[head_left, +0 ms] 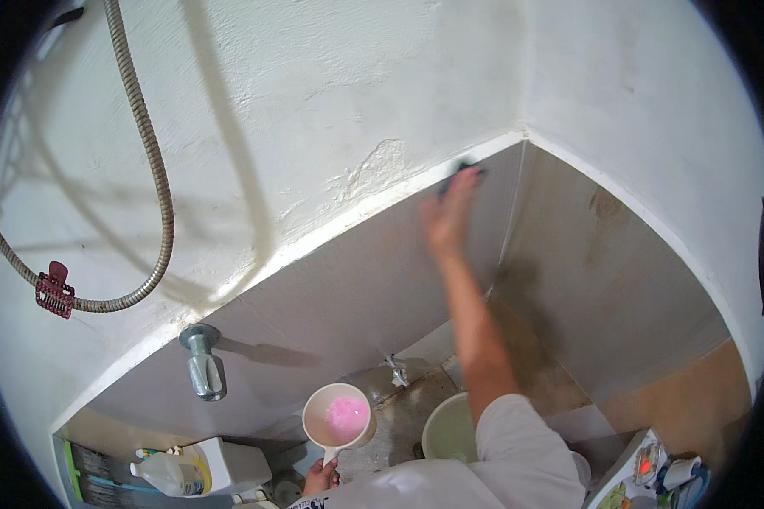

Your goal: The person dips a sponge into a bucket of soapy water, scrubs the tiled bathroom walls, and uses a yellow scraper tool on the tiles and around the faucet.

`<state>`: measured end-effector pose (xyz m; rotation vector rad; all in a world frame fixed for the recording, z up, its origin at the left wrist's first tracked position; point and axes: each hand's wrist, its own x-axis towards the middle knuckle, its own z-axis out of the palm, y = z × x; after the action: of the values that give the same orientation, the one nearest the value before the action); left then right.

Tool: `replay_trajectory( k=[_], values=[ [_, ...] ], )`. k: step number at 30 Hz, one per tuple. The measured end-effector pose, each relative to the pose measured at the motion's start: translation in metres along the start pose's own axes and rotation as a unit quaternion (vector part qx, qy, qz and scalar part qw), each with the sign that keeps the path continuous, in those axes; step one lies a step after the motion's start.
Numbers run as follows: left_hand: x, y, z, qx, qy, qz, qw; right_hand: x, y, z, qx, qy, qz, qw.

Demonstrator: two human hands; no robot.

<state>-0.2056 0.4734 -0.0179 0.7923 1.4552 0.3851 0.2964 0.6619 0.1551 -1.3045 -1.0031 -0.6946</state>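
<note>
My left hand (320,478) is closed round the handle of a white dipper (311,427), low in front of me. Pink liquid with some foam (346,417) lies in its bottom. My right arm reaches up and forward to the grey tiled wall (356,280). There, close under the white ledge and left of the corner, my right hand (448,219) presses a small dark scrubbing pad (465,168) to the tiles. Hand and pad are smeared by motion, so the pad's exact shape is unclear.
A chrome valve (204,363) and a small tap (396,371) stick out from the wall. A flexible shower hose (154,161) hangs at left with a maroon hair claw (54,293). Below stand a pail (452,431), a white toilet tank (236,465) and a plastic jug (170,473).
</note>
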Motion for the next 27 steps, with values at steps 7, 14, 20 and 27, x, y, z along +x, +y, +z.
replay_trajectory(
  k=[7, 14, 20, 27],
  values=[
    [0.012, -0.008, 0.015, -0.001, -0.013, -0.005, 1.0, -0.119, -0.072, 0.04, -0.047, -0.142, 0.072, 0.986],
    [0.005, 0.002, 0.014, -0.016, 0.014, -0.02, 1.0, -0.089, 0.017, 0.0, 0.001, -0.06, 0.189, 0.98],
    [0.008, -0.021, 0.008, -0.039, 0.028, -0.005, 0.999, -0.123, -0.021, 0.014, 0.097, -0.037, 0.228, 0.968],
    [0.003, -0.01, 0.01, -0.027, 0.021, -0.032, 0.999, -0.114, 0.052, -0.021, 0.079, -0.067, 0.32, 0.942]
  ],
)
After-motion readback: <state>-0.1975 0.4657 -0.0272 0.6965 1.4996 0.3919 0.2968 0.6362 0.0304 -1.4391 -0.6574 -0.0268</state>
